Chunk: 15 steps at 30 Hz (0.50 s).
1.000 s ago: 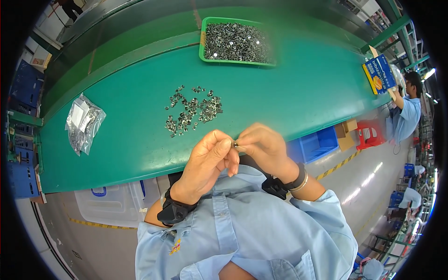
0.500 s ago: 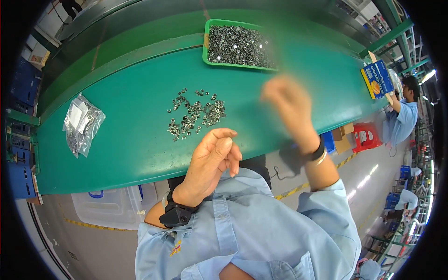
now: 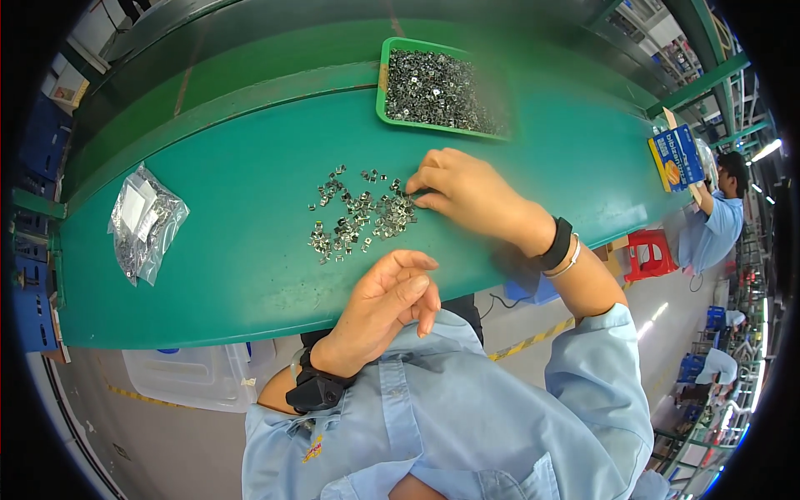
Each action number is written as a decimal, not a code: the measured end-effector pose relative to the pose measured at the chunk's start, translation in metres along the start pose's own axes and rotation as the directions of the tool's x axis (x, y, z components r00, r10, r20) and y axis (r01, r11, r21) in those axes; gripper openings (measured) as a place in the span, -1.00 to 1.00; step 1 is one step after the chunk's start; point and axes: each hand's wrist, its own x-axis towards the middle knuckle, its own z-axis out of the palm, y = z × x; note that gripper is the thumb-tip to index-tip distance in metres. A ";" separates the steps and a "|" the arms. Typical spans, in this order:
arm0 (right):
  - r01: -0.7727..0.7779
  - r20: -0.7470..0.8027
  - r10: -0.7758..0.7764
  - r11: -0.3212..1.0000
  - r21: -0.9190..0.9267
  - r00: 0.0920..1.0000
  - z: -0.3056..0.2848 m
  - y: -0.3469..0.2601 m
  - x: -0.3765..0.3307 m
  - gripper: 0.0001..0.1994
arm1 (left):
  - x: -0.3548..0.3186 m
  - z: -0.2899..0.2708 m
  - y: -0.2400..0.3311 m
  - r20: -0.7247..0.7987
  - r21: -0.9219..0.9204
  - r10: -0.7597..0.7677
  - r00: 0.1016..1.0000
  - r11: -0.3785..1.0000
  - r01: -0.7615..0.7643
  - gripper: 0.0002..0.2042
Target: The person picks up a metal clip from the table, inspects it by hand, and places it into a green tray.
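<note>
A loose heap of small shiny metal clips point(image 3: 354, 217) lies spread on the green tabletop in front of me. My right hand point(image 3: 467, 187) reaches in from the right, thumb and forefinger pinched at the heap's right edge on a small metal clip that its fingertips mostly cover. Nearer my body, my left hand point(image 3: 383, 304) is held above the table's front edge, palm turned inward. Its fingers curl and the thumb presses toward them; whatever they hold is hidden. Farther back stands a green tray point(image 3: 382, 83) filled with many similar metal pieces.
A clear plastic bag point(image 3: 146, 225) of parts with a white label lies at the table's left. Toward the far right are a blue and yellow box point(image 3: 677, 157) and a co-worker point(image 3: 718, 221) in light blue. A red stool point(image 3: 648, 254) stands on the floor beyond the table.
My right hand has swept left from near the tray's front to the heap of clips. My left hand keeps nearly the same curled pose. The view has shifted slightly.
</note>
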 end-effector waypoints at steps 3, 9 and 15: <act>-0.001 0.002 0.001 1.000 -0.014 1.000 -0.001 0.001 -0.002 -0.86 | 0.001 0.000 0.000 0.012 -0.003 -0.007 1.000 1.000 0.007 -0.79; -0.126 -0.005 0.128 0.979 0.158 0.992 -0.012 -0.006 -0.019 -0.87 | 0.002 0.004 0.002 -0.040 0.025 0.007 0.999 1.000 -0.006 -0.78; 0.018 -0.148 0.025 0.960 0.280 0.989 -0.022 -0.044 -0.043 -0.84 | 0.010 0.017 0.001 -0.160 0.125 0.091 0.983 0.990 -0.071 -0.78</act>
